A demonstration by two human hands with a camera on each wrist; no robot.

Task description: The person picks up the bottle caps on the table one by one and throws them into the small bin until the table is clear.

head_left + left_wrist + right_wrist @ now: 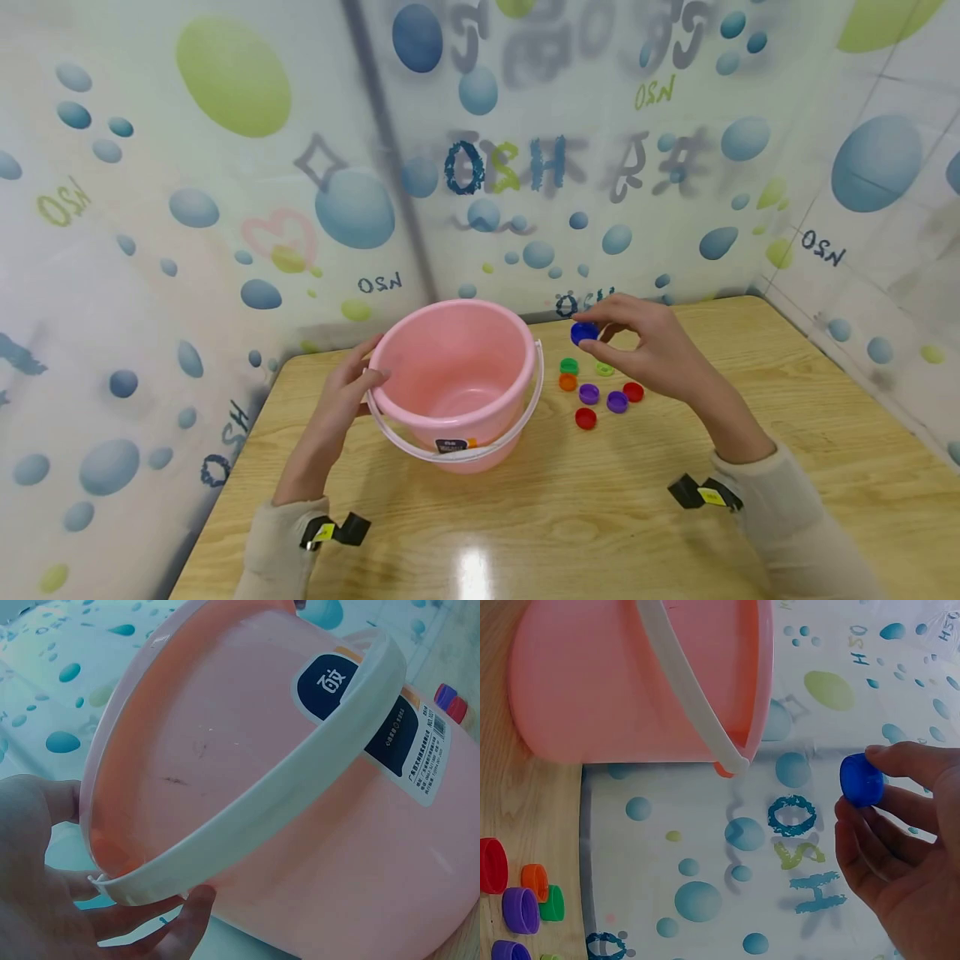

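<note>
A pink plastic bucket [457, 358] stands upright on the table, its white handle [480, 454] hanging down over the near side. My left hand [341, 404] grips the bucket's left rim, thumb over the edge and fingers outside, by the handle's end. A blue bottle cap [861, 781] is pinched between thumb and fingers of my right hand [651, 346]. That hand is raised to the right of the bucket, above the loose caps. Below it lie a green cap [569, 365], an orange cap [567, 382], purple caps [588, 394], red caps [585, 418] and a yellow-green cap [604, 369].
The wooden table [600, 517] extends to both sides and toward me. Right behind it hangs a curtain [525, 242] printed with blue and green drops. A label [397, 735] is stuck on the bucket's outer wall.
</note>
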